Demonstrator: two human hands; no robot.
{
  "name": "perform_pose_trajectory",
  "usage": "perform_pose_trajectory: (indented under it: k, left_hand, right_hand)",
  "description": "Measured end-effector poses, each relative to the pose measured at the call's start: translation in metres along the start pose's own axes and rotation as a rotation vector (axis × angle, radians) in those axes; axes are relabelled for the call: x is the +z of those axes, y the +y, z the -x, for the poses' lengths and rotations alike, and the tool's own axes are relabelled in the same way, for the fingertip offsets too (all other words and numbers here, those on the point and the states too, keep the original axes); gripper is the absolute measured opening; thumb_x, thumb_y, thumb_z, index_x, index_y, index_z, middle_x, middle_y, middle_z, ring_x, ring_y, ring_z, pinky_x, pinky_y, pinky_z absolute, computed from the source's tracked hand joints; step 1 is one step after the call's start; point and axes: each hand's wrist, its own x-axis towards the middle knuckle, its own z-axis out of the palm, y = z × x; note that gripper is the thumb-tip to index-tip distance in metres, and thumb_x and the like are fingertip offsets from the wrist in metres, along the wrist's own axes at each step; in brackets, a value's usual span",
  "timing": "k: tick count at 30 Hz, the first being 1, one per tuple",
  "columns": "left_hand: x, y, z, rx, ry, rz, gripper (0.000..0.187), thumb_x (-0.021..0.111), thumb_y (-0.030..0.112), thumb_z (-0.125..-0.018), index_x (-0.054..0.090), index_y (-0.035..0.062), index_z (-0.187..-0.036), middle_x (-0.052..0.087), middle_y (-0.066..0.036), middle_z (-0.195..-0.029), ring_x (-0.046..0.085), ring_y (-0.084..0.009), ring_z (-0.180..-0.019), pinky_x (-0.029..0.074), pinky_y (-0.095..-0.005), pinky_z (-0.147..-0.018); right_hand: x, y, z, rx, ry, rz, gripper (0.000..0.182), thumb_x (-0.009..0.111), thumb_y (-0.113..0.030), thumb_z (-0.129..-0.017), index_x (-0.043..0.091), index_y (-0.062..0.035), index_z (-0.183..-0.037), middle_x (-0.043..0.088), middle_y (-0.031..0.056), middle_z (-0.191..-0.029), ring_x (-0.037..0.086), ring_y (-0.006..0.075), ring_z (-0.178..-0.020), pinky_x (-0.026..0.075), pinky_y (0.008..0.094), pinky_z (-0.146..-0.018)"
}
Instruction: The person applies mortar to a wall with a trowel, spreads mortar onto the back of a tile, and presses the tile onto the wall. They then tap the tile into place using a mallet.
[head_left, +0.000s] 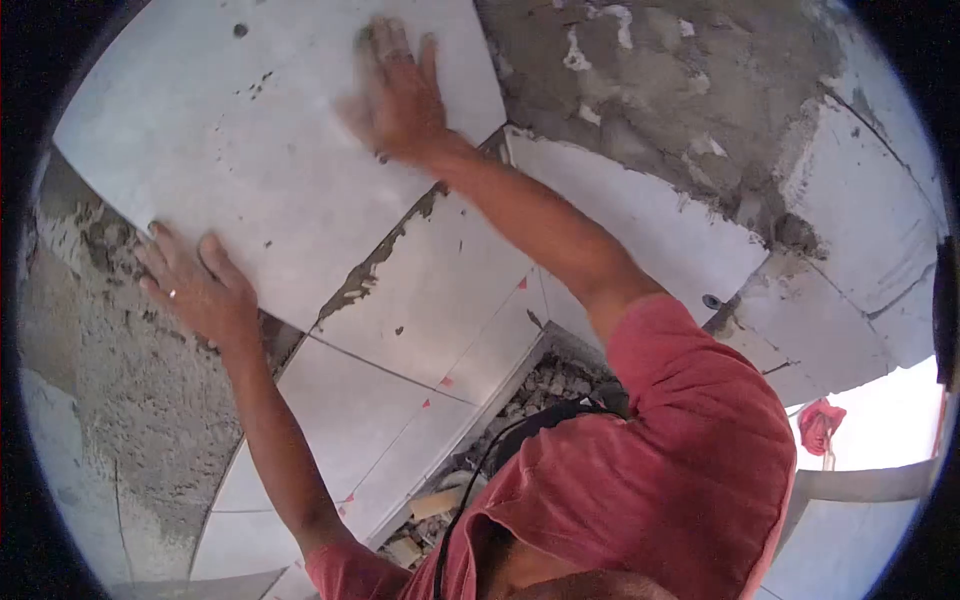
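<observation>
Hands press a large grey tile [270, 140] onto mortar [120, 360]: left hand [195, 285] flat-fingered at its lower edge, right hand [400, 95] splayed near its upper corner.

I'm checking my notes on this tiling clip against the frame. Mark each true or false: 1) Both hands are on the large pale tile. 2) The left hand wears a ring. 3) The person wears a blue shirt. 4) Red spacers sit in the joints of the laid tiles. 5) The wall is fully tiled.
1) True: the right hand lies flat on the large tile, and the left hand holds its edge.
2) True.
3) False: the shirt is red.
4) True: red spacers show in the joints.
5) False: bare grey mortar is exposed.
</observation>
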Motion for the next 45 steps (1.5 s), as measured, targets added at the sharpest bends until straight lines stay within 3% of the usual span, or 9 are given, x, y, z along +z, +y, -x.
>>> perform_pose_trajectory:
  k: [8,13,19,23,26,33,40,43,45]
  left_hand:
    - [0.004,-0.014,0.004,0.052,-0.004,0.035,0.058,0.040,0.038,-0.094,0.034,-0.0013,-0.136,0.037,-0.019,-0.140,0.028,-0.0336,-0.133,0.014,-0.0509,-0.109]
    - [-0.009,0.039,-0.020,0.183,0.218,0.030,0.051,0.043,0.035,-0.093,0.034,0.0163,-0.140,0.028,-0.015,-0.145,0.025,-0.0353,-0.134,0.013,-0.0604,-0.104]
    - [0.029,0.073,-0.055,0.372,-0.100,-0.195,0.055,0.048,0.045,-0.090,0.032,0.0283,-0.140,0.029,0.003,-0.147,0.031,-0.0269,-0.132,0.022,-0.0604,-0.101]
    - [0.033,0.072,-0.055,0.367,-0.091,-0.209,0.054,0.046,0.046,-0.090,0.033,0.0285,-0.140,0.030,0.003,-0.146,0.032,-0.0260,-0.132,0.023,-0.0600,-0.101]
    - [0.033,0.068,-0.058,0.396,-0.056,-0.174,0.052,0.045,0.044,-0.092,0.034,0.0282,-0.140,0.030,0.003,-0.146,0.033,-0.0247,-0.132,0.023,-0.0592,-0.100]
    - [0.029,0.065,-0.053,0.386,-0.121,-0.305,0.052,0.046,0.037,-0.092,0.032,0.0269,-0.141,0.029,0.004,-0.147,0.032,-0.0225,-0.132,0.025,-0.0574,-0.100]
    - [0.028,0.063,-0.051,0.389,-0.162,-0.263,0.051,0.047,0.038,-0.092,0.034,0.0259,-0.139,0.029,0.003,-0.147,0.032,-0.0229,-0.132,0.025,-0.0549,-0.101]
    - [0.018,0.047,-0.048,0.363,-0.156,-0.249,0.049,0.049,0.039,-0.091,0.040,0.0235,-0.136,0.033,-0.002,-0.144,0.033,-0.0250,-0.132,0.024,-0.0551,-0.101]
    - [0.005,0.030,-0.032,0.303,-0.096,-0.032,0.048,0.054,0.036,-0.089,0.043,0.0204,-0.133,0.037,-0.009,-0.142,0.034,-0.0286,-0.130,0.027,-0.0541,-0.100]
  right_hand:
    - [-0.031,0.000,-0.012,-0.078,0.238,-0.035,0.078,0.052,-0.055,-0.081,0.034,0.0025,-0.131,0.026,0.0252,-0.141,0.028,0.0420,-0.130,0.009,0.0705,-0.099]
    - [0.002,-0.007,-0.018,-0.035,0.068,-0.060,0.071,0.054,-0.051,-0.082,0.040,0.0015,-0.128,0.029,0.0220,-0.141,0.028,0.0387,-0.131,0.013,0.0690,-0.098]
    - [-0.020,-0.010,-0.013,-0.060,0.127,-0.175,0.072,0.052,-0.053,-0.081,0.042,0.0004,-0.127,0.030,0.0225,-0.140,0.029,0.0393,-0.130,0.011,0.0720,-0.097]
    - [-0.068,0.004,-0.018,-0.085,0.218,-0.099,0.072,0.053,-0.055,-0.080,0.042,-0.0016,-0.127,0.029,0.0223,-0.141,0.029,0.0394,-0.130,0.010,0.0729,-0.096]
    - [0.011,-0.024,-0.006,-0.093,-0.038,-0.107,0.069,0.054,-0.049,-0.082,0.039,-0.0019,-0.131,0.025,0.0216,-0.144,0.023,0.0393,-0.133,0.008,0.0698,-0.099]
    - [-0.042,-0.007,-0.017,-0.052,0.211,-0.139,0.071,0.051,-0.056,-0.080,0.044,-0.0026,-0.126,0.030,0.0221,-0.141,0.031,0.0380,-0.130,0.015,0.0734,-0.094]
    - [0.006,0.001,-0.009,-0.112,0.060,-0.095,0.067,0.052,-0.053,-0.081,0.045,-0.0044,-0.127,0.036,0.0182,-0.139,0.036,0.0352,-0.126,0.019,0.0712,-0.093]
    - [0.004,0.000,-0.011,-0.064,-0.079,-0.159,0.074,0.047,-0.043,-0.088,0.021,0.0027,-0.140,0.020,0.0206,-0.147,0.014,0.0356,-0.137,0.002,0.0614,-0.105]
    - [0.002,0.004,-0.010,-0.123,-0.045,-0.152,0.071,0.049,-0.040,-0.087,0.025,0.0016,-0.140,0.023,0.0204,-0.146,0.019,0.0370,-0.136,0.004,0.0620,-0.105]
